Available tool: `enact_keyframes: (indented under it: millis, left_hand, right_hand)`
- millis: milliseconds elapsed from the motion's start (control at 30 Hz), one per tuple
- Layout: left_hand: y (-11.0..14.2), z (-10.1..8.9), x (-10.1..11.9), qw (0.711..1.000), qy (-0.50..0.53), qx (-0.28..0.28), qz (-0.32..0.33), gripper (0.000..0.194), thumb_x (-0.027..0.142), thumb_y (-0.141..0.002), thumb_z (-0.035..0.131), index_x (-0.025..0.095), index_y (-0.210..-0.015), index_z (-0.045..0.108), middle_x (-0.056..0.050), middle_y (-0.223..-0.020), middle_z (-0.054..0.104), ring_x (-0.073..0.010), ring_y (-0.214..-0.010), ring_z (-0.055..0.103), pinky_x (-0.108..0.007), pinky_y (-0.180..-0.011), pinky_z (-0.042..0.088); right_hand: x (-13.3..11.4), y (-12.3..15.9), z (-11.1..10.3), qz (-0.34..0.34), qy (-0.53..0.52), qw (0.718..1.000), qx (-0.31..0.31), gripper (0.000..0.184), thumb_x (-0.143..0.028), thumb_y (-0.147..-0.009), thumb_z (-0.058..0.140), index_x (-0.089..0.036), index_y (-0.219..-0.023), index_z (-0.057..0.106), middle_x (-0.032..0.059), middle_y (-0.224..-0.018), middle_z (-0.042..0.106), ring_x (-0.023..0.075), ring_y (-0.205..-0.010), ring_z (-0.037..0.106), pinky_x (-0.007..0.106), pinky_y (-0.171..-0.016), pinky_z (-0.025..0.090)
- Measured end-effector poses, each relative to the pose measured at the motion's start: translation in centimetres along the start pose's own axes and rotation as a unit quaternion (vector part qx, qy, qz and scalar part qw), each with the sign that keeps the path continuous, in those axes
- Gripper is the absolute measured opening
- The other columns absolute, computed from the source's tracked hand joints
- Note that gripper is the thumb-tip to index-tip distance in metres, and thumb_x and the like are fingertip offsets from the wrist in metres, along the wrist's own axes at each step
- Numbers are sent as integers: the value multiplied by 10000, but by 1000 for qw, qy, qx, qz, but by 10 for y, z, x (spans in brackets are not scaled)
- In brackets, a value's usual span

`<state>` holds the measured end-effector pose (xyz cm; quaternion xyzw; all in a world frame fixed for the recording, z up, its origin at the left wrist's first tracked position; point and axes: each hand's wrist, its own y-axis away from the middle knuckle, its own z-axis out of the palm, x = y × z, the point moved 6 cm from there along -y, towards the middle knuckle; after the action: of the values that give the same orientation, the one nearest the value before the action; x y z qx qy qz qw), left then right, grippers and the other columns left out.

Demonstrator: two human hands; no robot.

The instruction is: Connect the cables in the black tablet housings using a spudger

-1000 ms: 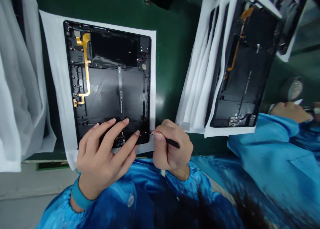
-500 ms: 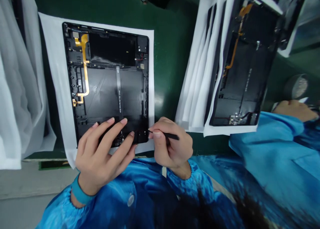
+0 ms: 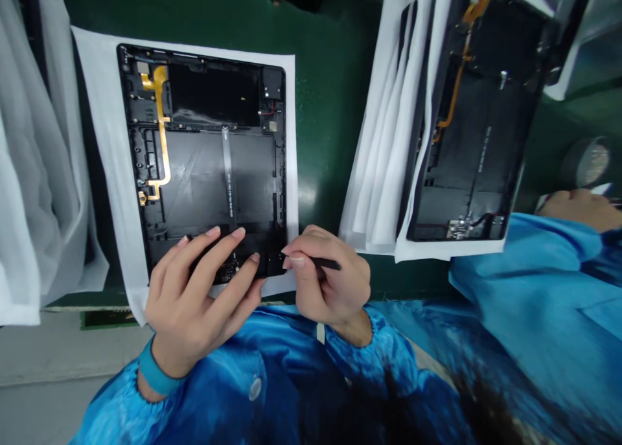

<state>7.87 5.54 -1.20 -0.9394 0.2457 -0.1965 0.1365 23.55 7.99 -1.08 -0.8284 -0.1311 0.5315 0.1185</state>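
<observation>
In front of me lies an opened black tablet housing point(image 3: 199, 153), inner side up, with a gold flex cable point(image 3: 164, 134) along its left part. My left hand point(image 3: 199, 296) rests over its near edge, fingers spread, fingertips on the dark lower strip. Part of that strip is hidden beneath them. My right hand point(image 3: 330, 276) pinches a slim black stick-like tool point(image 3: 328, 262) between thumb and fingers at the housing's near right corner. Its tip is partly covered by the fingertips, so I cannot tell whether it touches the housing.
White foam sheet point(image 3: 102, 108) lies under the housing. To the right leans a stack of similar housings point(image 3: 481, 140) with white foam sheets between. More white sheets point(image 3: 43, 140) stand at the left. Another person's hand point(image 3: 580, 208) and blue sleeve are at the right, near a round container point(image 3: 590, 160).
The view has shifted slightly. My right hand and the black tool have moved a little to the left over the housing's corner. My left hand keeps its place.
</observation>
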Motion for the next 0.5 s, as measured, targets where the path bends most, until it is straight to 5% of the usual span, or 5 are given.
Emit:
enact_keyframes:
  millis: [267,500]
  left_hand:
    - [0,-1,1,1000,3,1,6,399,350,-717,822,263,-1089,705,-75,-1235,708,-310,-1189,630,-474,-1017,504]
    - [-1,-2,0,1000,12,-3,-1,345,324,-749,802,261,-1073,703,-73,-1247,700,-311,-1184,628,-502,-1000,524]
  right_hand:
    - [-2,0,4,21,66,997,-25,150,-70,-913,501,-205,-920,565,4,-717,596,140,-605,500,293,-539,426]
    - [2,-2,3,26,12,999,-24,134,-87,-938,500,-185,-926,591,10,-739,619,129,-648,540,281,-586,466]
